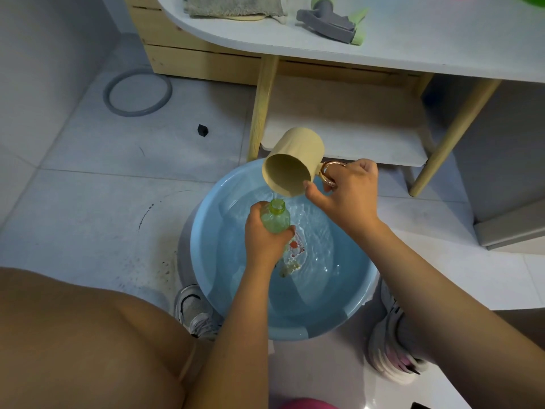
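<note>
Pouring: my right hand is gripping the beige mug by its handle, tipping water | my left hand is clasping the green bottle over the blue basin | filling underway, level unclear.

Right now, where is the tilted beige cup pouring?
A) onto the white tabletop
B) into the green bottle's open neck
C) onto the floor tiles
B: the right hand tips the cup by its handle, rim above the open neck of the green bottle that the left hand grips over the blue basin.
</note>
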Demonstrator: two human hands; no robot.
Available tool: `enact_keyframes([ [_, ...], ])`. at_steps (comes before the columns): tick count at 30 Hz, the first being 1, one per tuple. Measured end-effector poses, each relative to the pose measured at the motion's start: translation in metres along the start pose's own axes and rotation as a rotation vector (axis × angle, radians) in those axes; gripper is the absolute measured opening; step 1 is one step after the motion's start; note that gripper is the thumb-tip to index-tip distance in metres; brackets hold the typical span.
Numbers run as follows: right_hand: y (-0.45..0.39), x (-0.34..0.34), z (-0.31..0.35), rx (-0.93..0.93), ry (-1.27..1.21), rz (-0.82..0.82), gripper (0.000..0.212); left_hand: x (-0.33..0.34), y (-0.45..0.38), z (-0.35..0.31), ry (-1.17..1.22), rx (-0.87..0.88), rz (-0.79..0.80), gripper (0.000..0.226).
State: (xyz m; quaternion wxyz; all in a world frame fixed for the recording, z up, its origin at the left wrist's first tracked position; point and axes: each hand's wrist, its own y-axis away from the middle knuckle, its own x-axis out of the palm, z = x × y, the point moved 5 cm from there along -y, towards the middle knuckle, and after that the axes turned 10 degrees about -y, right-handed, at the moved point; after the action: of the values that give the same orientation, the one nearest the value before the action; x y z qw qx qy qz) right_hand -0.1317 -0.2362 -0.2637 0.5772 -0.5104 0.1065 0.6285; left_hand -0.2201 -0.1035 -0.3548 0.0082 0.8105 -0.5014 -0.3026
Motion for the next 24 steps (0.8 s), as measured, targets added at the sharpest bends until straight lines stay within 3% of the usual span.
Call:
enact_keyframes([
  [24, 0.0011, -0.0031, 0.0048, -0.185, 0.029, -0.105, 0.043, 0.0005, -0.0001, -0.0017, 0.016, -0.013, 0.004, 0.059],
])
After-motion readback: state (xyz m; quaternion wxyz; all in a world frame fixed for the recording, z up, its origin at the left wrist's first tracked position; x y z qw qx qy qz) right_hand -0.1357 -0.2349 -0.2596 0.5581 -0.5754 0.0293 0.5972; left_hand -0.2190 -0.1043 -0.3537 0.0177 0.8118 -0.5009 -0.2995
